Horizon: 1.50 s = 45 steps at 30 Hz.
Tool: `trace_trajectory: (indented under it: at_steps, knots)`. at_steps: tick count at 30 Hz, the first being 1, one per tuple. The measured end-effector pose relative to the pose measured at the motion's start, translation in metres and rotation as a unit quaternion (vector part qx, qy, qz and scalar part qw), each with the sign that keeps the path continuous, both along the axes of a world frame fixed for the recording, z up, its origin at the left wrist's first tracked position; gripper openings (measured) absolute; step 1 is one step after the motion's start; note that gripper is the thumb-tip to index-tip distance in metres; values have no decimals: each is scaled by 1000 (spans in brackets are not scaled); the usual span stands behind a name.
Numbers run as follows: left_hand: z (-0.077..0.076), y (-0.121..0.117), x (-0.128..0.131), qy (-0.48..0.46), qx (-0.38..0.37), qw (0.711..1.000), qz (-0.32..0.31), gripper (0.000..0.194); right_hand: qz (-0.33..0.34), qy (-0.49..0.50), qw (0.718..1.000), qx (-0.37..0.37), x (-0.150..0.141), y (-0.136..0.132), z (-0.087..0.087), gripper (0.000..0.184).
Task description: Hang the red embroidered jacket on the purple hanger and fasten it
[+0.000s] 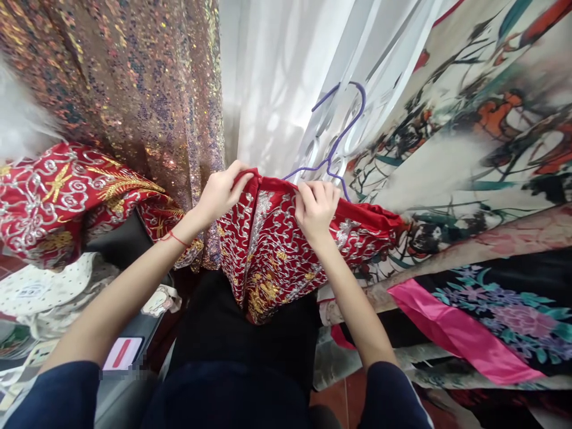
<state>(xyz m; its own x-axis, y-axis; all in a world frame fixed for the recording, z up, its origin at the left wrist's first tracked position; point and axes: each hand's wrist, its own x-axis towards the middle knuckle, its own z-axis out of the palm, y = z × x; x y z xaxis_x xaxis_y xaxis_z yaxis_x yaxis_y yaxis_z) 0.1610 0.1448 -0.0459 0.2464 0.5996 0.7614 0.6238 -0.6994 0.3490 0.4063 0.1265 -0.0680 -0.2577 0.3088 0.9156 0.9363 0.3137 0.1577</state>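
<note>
Red garment [279,262] — left hand [222,192] and right hand [316,210] — fingers clamped on its top edge.

Bare left-hand grip [220,193]: fingers bent, thumb pinched in toward them. Bare right-hand grip [316,208] pretty much same deal, fingers curled, knuckles up. Hands near each other, not touching. Bare left forearm [129,289] and bare right forearm [351,292] slant inward from short navy sleeves [386,393]. Thin red string bracelet [176,238] around left wrist. Black-clad lap [241,339] below, between arms.

navy short sleeves [67,396] | thin red cord bracelet [179,241], left forearm [120,298] | black lower garment [205,330]
</note>
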Motion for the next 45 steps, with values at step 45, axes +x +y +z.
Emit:
trace_trajectory:
  at_steps: [45]
  knots:
    - [-18, 36, 36, 26, 251, 966, 53, 59, 90, 108, 981, 130, -43, -57, -79, 6]
